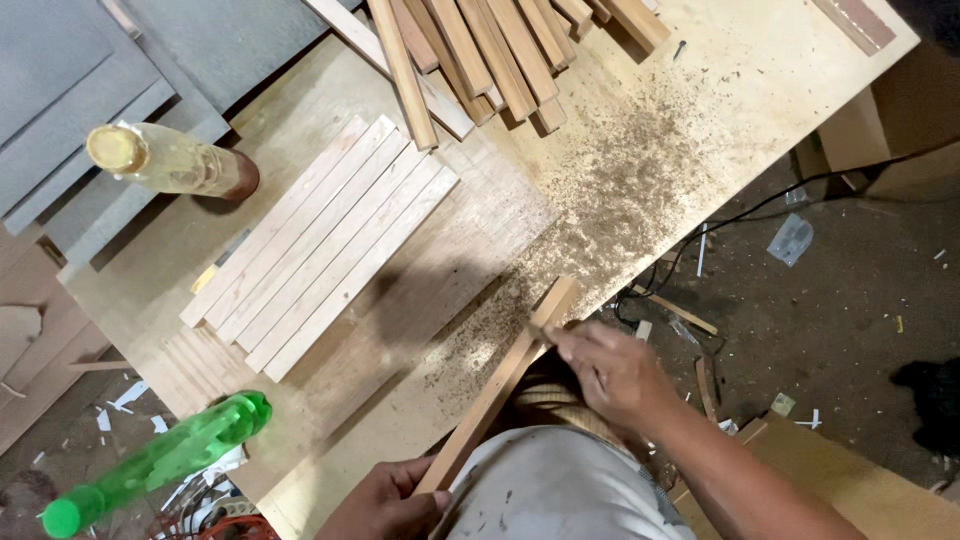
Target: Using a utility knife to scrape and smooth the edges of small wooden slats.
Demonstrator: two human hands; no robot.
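Wooden and long, the strip (500, 385) we hold slants across the near edge of the worktop (640, 170), its far end resting by the scatter of sawdust (610, 200). Our left hand (385, 505) has its grip closed round the strip's near end; our right hand (610, 370) pinches shut against the strip close to its far end, and we cannot tell whether it holds a small tool there. Left of the strip lies a flat row of pale slats (320, 245). Beyond the slats stands a yellowish bottle (170, 160); a green bottle (160, 460) lies just left of our left hand. Stacked sticks (500, 50) sit far beyond the strip.
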